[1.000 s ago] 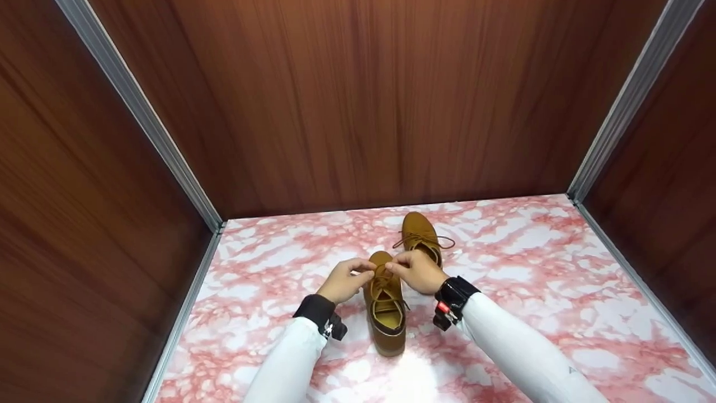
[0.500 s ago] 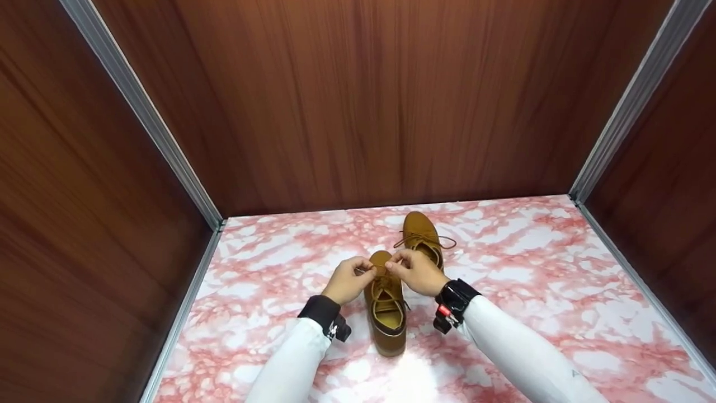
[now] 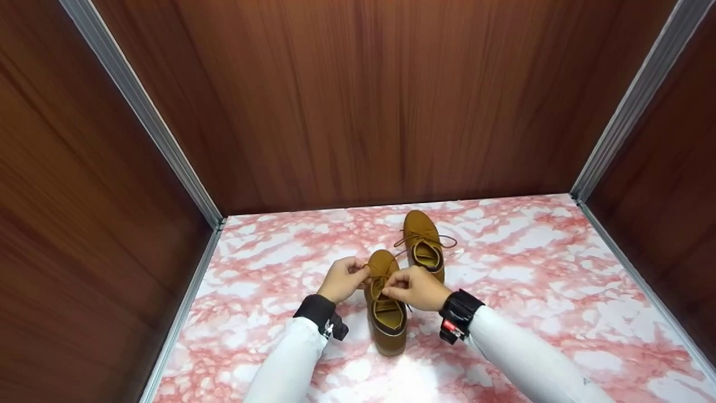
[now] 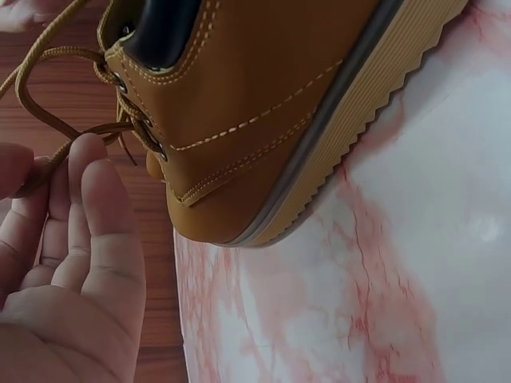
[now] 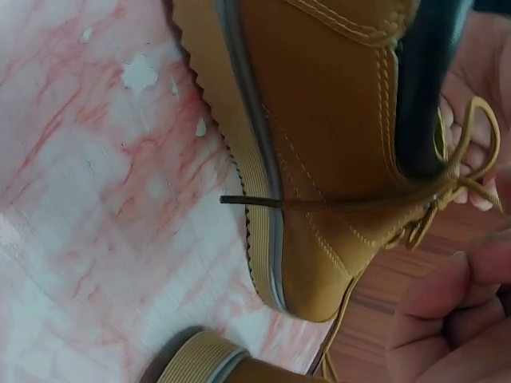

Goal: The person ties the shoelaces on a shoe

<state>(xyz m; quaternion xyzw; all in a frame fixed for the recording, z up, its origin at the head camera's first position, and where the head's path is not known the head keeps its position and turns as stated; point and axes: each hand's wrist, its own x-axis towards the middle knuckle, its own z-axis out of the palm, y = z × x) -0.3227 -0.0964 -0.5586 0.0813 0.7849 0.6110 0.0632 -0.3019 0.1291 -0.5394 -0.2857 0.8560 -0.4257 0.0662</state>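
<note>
A tan lace-up shoe [image 3: 389, 336] stands on the floor, toe pointing away from me. My left hand [image 3: 341, 280] pinches its brown shoelace [image 4: 60, 155] between thumb and fingers, on the left side near the toe. My right hand [image 3: 417, 288] is over the lacing nearer the ankle opening, with thumb and index finger pinched together at the lace; their tips hide what lies between them. A lace loop [image 5: 495, 136] stands up above the eyelets in the right wrist view. One loose lace end [image 5: 239, 199] hangs over the shoe's right side.
The matching shoe [image 3: 419, 224], its laces spread to both sides, stands just beyond on the right. The floor [image 3: 268, 280] is pink-and-white marbled. Dark wood panels [image 3: 358, 112] rise behind and on both sides, with metal strips [image 3: 184, 173] at the corners.
My right hand has drawn back from the toe toward the ankle opening. My left hand has shifted slightly left. A strand of lace now shows at the toe's right side.
</note>
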